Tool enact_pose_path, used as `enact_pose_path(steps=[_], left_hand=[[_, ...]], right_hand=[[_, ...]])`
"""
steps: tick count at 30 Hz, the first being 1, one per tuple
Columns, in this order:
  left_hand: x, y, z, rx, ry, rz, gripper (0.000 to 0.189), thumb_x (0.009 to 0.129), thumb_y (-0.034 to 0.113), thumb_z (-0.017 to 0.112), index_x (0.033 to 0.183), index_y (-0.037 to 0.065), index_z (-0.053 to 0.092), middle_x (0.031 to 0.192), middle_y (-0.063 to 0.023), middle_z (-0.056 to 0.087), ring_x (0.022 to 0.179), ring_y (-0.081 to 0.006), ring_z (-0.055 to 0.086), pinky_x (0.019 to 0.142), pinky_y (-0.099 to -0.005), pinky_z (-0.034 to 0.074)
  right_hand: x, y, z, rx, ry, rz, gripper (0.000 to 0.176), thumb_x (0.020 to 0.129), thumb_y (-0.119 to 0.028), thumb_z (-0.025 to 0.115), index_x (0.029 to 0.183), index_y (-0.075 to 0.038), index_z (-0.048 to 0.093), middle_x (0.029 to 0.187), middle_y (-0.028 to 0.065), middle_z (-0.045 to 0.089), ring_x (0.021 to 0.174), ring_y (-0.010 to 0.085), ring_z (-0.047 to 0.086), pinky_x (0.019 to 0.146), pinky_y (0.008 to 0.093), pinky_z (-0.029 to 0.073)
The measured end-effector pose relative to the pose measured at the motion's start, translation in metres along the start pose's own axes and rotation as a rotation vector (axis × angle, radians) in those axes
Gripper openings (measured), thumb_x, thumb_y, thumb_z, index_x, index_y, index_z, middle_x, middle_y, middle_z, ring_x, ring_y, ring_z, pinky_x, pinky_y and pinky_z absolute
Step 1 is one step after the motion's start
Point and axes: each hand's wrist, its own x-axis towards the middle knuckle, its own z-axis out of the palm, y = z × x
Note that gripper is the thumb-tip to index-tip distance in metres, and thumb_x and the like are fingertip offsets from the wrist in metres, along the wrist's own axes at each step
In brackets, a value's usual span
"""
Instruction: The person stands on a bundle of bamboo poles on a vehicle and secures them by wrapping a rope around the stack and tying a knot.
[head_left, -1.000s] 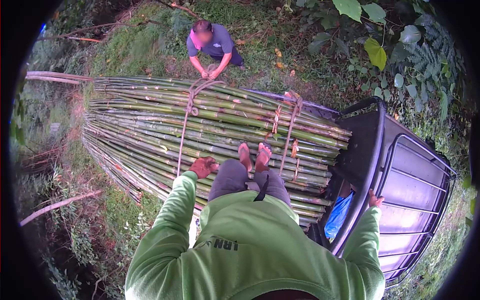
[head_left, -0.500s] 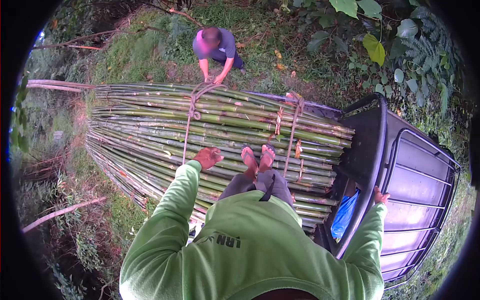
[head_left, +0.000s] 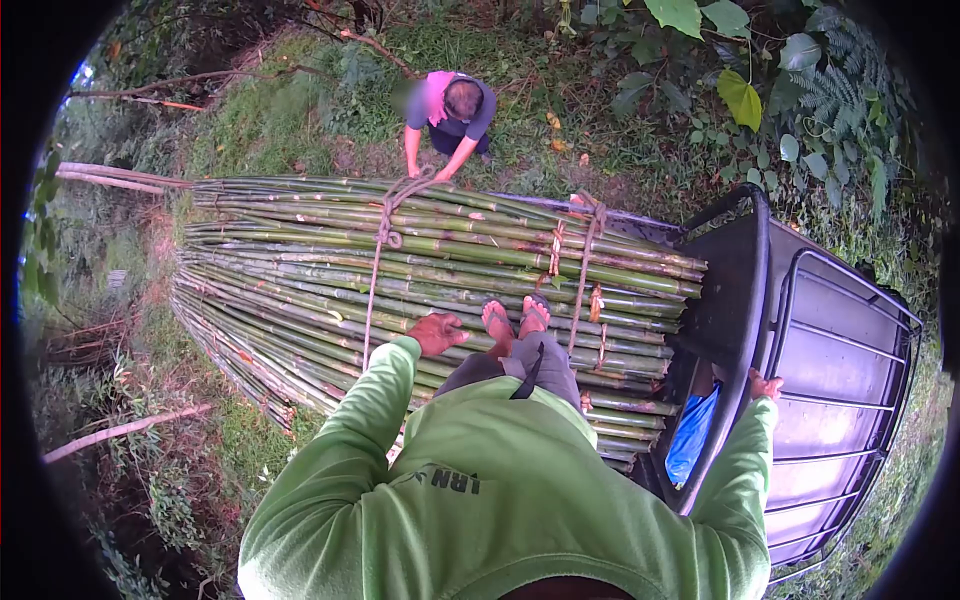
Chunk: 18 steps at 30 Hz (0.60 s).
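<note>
Beneath me lies a load of green bamboo poles (head_left: pixel 300 240), and my sandalled feet stand on it. My left hand (head_left: pixel 437 333) hovers over the poles beside a taut rope (head_left: pixel 375 285), its fingers loosely bent and apart with nothing in them. At the vehicle's roof, my right hand (head_left: pixel 765 385) grips the black metal rack rail (head_left: pixel 786 330). A knot (head_left: pixel 388 237) sits in the rope near the far side. There, another person (head_left: pixel 450 115) bends over with both hands at the rope's end by the outer poles.
A second rope (head_left: pixel 586 265) crosses the poles near their cut ends. The dark vehicle roof (head_left: pixel 840 365) carries a rack at the right. Something blue (head_left: pixel 692 435) shows through the cab opening. Large leaves (head_left: pixel 740 100) hang at upper right; brush and branches surround the load.
My left hand has shifted slightly right and down, near my feet. The other person has moved right and bent lower, hands still at the rope. My right hand stays on the rail.
</note>
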Motion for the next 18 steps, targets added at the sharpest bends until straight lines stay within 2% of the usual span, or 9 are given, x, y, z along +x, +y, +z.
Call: enact_pose_path(steps=[3, 6, 15, 18], left_hand=[[0.000, -0.004, 0.003, 0.002, 0.027, 0.039, 0.056, 0.074, 0.038, 0.059, 0.110, -0.003, 0.045, 0.100, -0.0185, 0.056, 0.094, -0.0246, 0.055, 0.080, -0.0316, 0.042], [-0.005, 0.008, 0.000, 0.048, 0.044, 0.041, 0.058, 0.073, 0.041, 0.059, 0.110, -0.002, 0.046, 0.100, -0.0192, 0.056, 0.094, -0.0254, 0.055, 0.080, -0.0320, 0.042], [0.000, 0.022, -0.006, 0.083, -0.002, 0.000, 0.057, 0.076, 0.040, 0.057, 0.112, -0.002, 0.044, 0.103, -0.0194, 0.054, 0.097, -0.0248, 0.053, 0.081, -0.0320, 0.042], [0.003, 0.027, -0.006, 0.106, -0.022, 0.001, 0.057, 0.077, 0.039, 0.056, 0.113, -0.003, 0.043, 0.105, -0.0192, 0.053, 0.098, -0.0247, 0.052, 0.082, -0.0320, 0.042]], right_hand=[[-0.006, -0.001, -0.003, 0.056, 0.021, -0.024, 0.086, 0.057, -0.043, 0.069, 0.119, -0.003, 0.024, 0.116, 0.0312, 0.033, 0.106, 0.0433, 0.037, 0.089, 0.0466, 0.032], [0.002, 0.003, 0.002, -0.003, 0.013, -0.016, 0.084, 0.058, -0.050, 0.064, 0.118, -0.005, 0.025, 0.116, 0.0239, 0.037, 0.108, 0.0396, 0.037, 0.090, 0.0472, 0.031], [-0.004, 0.001, -0.002, -0.003, 0.019, -0.014, 0.085, 0.056, -0.051, 0.064, 0.118, -0.006, 0.025, 0.116, 0.0240, 0.037, 0.107, 0.0411, 0.037, 0.090, 0.0475, 0.031], [-0.019, -0.007, -0.016, 0.022, -0.020, -0.023, 0.089, 0.058, -0.046, 0.065, 0.122, -0.003, 0.021, 0.120, 0.0294, 0.031, 0.108, 0.0428, 0.037, 0.090, 0.0466, 0.032]])
